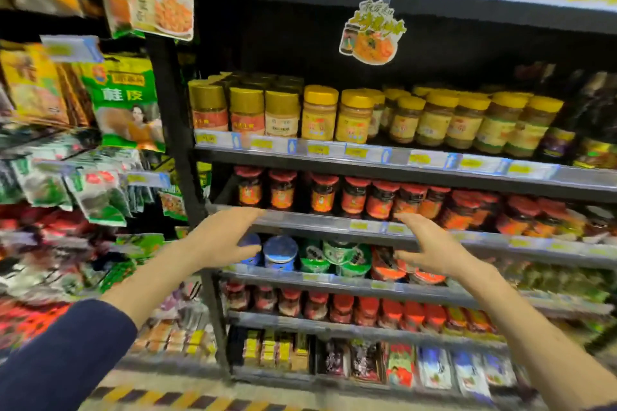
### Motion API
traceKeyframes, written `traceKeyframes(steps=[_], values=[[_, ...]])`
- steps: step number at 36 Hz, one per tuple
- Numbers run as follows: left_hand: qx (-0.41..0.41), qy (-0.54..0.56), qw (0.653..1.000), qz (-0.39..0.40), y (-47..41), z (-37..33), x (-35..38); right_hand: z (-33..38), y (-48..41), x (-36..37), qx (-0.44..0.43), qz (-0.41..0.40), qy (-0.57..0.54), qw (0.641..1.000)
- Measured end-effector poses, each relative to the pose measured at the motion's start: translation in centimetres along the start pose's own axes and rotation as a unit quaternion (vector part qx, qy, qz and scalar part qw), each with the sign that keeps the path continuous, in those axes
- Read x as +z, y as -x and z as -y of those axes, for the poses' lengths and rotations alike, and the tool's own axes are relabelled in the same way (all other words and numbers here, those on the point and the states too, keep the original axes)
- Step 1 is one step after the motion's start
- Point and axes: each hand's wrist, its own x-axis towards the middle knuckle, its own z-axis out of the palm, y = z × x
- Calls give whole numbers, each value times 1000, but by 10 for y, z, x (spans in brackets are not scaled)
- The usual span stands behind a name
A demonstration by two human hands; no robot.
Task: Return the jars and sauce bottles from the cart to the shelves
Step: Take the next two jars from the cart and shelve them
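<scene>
Head view showed the left hand [223, 238] and right hand [432, 252] up by the shelves [434, 173], fingers spread, holding nothing. Jars [354, 198] stood there in rows. No cart showed, so what was left was unclear.

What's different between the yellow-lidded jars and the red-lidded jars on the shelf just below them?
Lids: the yellow-lidded jars have bright yellow caps, the red-lidded jars have red ones.
Contents: the yellow-lidded jars hold a pale tan paste, the red-lidded jars something dark.
Labels: yellow on the yellow-lidded jars, orange-red on the red-lidded jars.
Both kinds stand upright in rows, labels facing out.
</scene>
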Motion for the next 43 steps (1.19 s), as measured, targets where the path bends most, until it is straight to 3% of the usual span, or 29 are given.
traceKeyframes(steps=[7,19,21,30,43], values=[[-105,-45,992,46,97,44,3,71,-15,13,-94,28,57,994],[-286,-77,954,50,264,137,-15,274,-63,29,-279,88,63,954],[-343,-85,934,61,319,171,-21,345,-76,44,-330,92,67,937],[-443,-71,892,47,447,241,-36,512,-85,72,-422,112,56,898],[-557,-46,826,72,557,286,-30,677,-84,109,-527,131,57,838]])
